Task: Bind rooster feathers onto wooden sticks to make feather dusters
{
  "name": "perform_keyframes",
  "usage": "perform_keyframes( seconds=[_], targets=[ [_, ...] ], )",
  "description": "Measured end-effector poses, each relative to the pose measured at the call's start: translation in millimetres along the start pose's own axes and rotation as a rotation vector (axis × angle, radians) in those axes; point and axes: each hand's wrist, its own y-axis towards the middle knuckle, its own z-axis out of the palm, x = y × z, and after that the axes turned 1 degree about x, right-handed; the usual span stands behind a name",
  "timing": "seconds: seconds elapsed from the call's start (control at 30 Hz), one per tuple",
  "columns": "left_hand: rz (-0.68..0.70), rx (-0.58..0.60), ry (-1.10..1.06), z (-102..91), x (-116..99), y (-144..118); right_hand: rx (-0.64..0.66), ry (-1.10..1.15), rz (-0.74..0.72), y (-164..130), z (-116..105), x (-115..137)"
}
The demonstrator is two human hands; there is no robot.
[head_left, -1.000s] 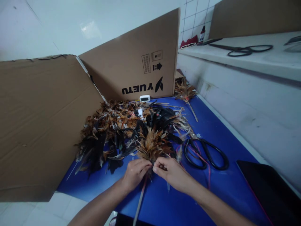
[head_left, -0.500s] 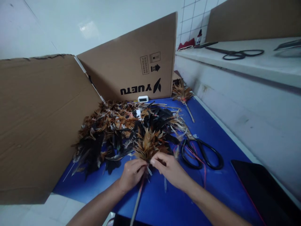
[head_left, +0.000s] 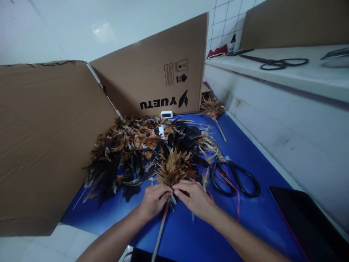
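Note:
A feather duster lies in front of me, its brown and black feathers pointing away and its thin stick running back toward me. At the base of the feathers, my left hand is closed in a pinch on the duster. My right hand meets it from the other side, thumb and fingers pinched on the feather base, almost touching the left fingertips. Pale quill ends stick out between the two hands. Whether string is also between the fingers, I cannot tell. Pink string trails on the blue table to the right.
Black-handled scissors lie right of my hands. Behind the duster is a heap of loose feathers, walled by cardboard. Another feather duster rests far right, and a dark flat object near right. More scissors sit on the ledge.
My right hand's fingers have come in slightly toward the left fingertips and closed against the feather base. My left hand keeps its pinch. The view has shifted a little.

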Motion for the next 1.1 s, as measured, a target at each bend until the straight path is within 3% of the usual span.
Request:
perform_keyframes(
  seconds=[0.3,0.6,0.9,1.1],
  targets=[
    [-0.064,0.033,-0.034,-3.3,-5.2,2.1,-0.102,-0.049,0.085,1.0,3.0,7.3],
    [-0.086,0.021,-0.047,-3.4,-4.0,1.2,-0.045,0.063,-0.022,0.8,4.5,-6.8],
    [-0.459,0.003,-0.34,-6.7,-12.0,1.7,-0.092,-0.082,-0.148,2.1,8.9,-9.2],
    [-0.622,-0.074,-0.541,1.0,-10.5,-0.4,-0.171,-0.175,-0.216,4.2,14.9,-7.3]
  ],
)
